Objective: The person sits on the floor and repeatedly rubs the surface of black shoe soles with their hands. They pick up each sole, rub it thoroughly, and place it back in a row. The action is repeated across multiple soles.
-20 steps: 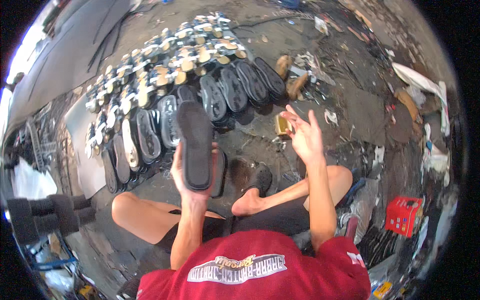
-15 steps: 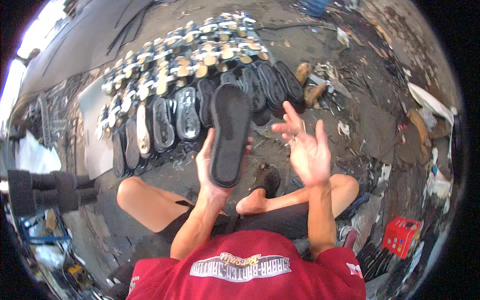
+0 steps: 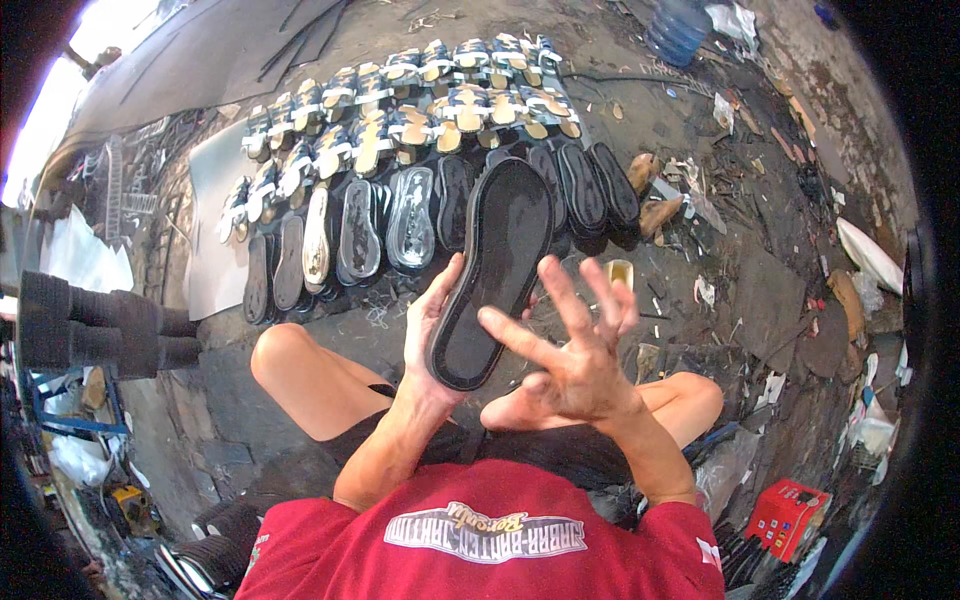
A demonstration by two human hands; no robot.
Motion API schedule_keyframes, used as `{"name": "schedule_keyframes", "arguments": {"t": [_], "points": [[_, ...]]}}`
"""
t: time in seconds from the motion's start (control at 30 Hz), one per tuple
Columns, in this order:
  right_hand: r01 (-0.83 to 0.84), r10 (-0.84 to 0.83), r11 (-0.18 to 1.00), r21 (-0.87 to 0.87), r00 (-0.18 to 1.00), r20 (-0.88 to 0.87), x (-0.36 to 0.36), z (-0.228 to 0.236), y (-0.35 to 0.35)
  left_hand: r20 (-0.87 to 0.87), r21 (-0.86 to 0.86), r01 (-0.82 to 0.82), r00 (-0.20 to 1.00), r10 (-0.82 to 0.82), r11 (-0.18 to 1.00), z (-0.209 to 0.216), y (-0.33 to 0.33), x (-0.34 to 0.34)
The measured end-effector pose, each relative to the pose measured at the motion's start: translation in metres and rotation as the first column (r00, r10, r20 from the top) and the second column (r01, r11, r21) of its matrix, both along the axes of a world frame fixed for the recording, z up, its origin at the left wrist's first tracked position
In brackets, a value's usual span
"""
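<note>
A black shoe sole (image 3: 500, 255), tilted with its toe end away and to the right, lies in my left hand (image 3: 430, 340), whose fingers wrap round its edges from below. Over the sole's right side is my right hand (image 3: 580, 355), fingers spread and empty. Its index finger points at the sole's heel half; whether the tip touches cannot be made out. Beyond the sole stand rows of other soles, among them a shiny black sole (image 3: 410, 220) and a gold-topped sole (image 3: 317, 240). Behind these are lines of sandals (image 3: 370, 140) with pale insoles and white straps.
Tan shoe lasts (image 3: 660, 214) lie right of the rows, near a small yellowish container (image 3: 621, 272). A stack of black rolls or blocks (image 3: 100, 325) stands at the left. There is a red box (image 3: 788, 520) at lower right. Scraps litter the ground; a blue water jug (image 3: 678, 35) is far off.
My right hand has moved left and turned, bringing its index finger over the sole. The sole has tilted further right in my left hand. The view has shifted, and the yellowish container now shows.
</note>
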State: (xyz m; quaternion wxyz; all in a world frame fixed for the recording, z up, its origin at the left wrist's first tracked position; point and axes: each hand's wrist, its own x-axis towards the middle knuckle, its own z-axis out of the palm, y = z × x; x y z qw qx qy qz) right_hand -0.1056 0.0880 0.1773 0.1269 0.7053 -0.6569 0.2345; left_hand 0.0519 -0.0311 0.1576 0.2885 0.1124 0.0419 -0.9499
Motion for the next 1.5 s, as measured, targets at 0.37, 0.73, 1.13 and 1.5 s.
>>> {"name": "schedule_keyframes", "arguments": {"t": [0.37,0.73,1.13,1.5], "points": [[0.045,-0.010,0.981,0.190,0.983,-0.184,-0.013,0.007,-0.024,0.044,0.130,0.057,0.997,-0.064,0.990,-0.015,0.003,0.009],[-0.049,0.076,0.971,0.234,0.991,-0.110,-0.009,0.000,-0.021,0.055,0.132,0.060,0.996,-0.067,0.989,-0.014,0.002,0.013],[-0.144,0.177,0.945,0.295,0.980,-0.090,0.011,0.005,-0.014,-0.009,-0.091,-0.076,0.997,0.075,0.993,-0.026,0.007,0.017],[-0.266,0.274,0.924,0.275,0.962,0.012,0.020,0.005,-0.010,0.421,-0.145,0.018,0.906,0.045,0.989,0.008,0.008,0.013]]}}
